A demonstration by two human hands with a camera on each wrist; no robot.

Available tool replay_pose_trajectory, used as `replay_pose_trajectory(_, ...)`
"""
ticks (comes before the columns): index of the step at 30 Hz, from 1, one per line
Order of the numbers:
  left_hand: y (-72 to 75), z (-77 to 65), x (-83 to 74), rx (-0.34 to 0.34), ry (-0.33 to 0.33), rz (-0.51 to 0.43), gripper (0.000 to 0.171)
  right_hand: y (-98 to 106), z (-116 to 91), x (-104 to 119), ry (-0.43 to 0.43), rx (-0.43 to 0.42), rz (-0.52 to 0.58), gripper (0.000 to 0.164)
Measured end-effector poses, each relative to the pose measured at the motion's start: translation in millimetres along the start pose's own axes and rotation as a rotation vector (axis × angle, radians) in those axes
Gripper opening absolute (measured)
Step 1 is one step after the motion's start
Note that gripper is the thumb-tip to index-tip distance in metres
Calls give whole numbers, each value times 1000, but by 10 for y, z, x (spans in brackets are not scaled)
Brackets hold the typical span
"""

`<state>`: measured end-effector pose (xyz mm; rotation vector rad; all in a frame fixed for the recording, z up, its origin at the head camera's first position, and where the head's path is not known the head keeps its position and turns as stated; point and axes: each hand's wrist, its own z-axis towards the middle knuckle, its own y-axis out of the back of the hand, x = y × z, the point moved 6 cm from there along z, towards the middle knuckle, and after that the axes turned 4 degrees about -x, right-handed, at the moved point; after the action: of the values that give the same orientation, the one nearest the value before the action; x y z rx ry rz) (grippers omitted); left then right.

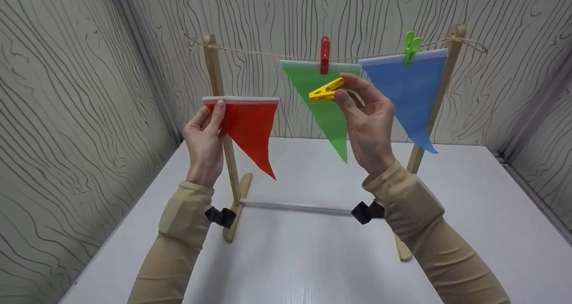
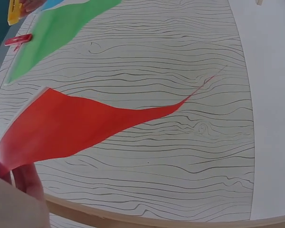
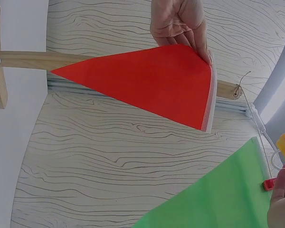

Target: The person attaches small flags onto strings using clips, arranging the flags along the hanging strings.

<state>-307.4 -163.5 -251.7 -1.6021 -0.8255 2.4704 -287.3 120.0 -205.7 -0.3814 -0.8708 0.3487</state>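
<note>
My left hand (image 1: 205, 138) pinches a red triangular pennant (image 1: 252, 127) by the left end of its white top band. The pennant hangs point down in front of the left post, below the string (image 1: 259, 52). Between thumb and fingertips, my right hand (image 1: 368, 120) holds a yellow clothespin (image 1: 327, 90), in front of a green pennant (image 1: 330, 116). A red clothespin (image 1: 325, 56) fixes that green pennant to the string. Further right, a blue pennant (image 1: 402, 89) hangs from a green clothespin (image 1: 411, 48). In the right wrist view the red pennant (image 3: 152, 85) shows its full face, apart from the string.
Two wooden posts, the left one (image 1: 214, 71) and the right one (image 1: 447, 71), carry the string. A thin white rod (image 1: 299, 207) joins their feet low down. They stand on a white table (image 1: 286, 259), with wood-patterned panels (image 1: 250, 9) behind and at the sides.
</note>
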Motion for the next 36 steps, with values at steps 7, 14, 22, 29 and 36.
replay_pose_trajectory(7, -52, 47, -105, -28, -57, 35, 28, -217, 156, 46, 63, 30, -123, 29)
replay_pose_trajectory(14, -102, 91, -227, -40, -112, 101, 28, -494, 296, 95, 134, 117, -207, 28)
replay_pose_trajectory(22, -132, 162, -280, -95, -79, 66, 25, -709, 407, 59, 152, 162, -288, 27)
replay_pose_trajectory(29, -191, 247, -314, -102, -53, 33, 18, -833, 548, 61, 162, 197, -312, 29)
replay_pose_trajectory(36, -230, 292, -343, -78, -45, 20, 14, -940, 671, 38, 127, 206, -357, 30)
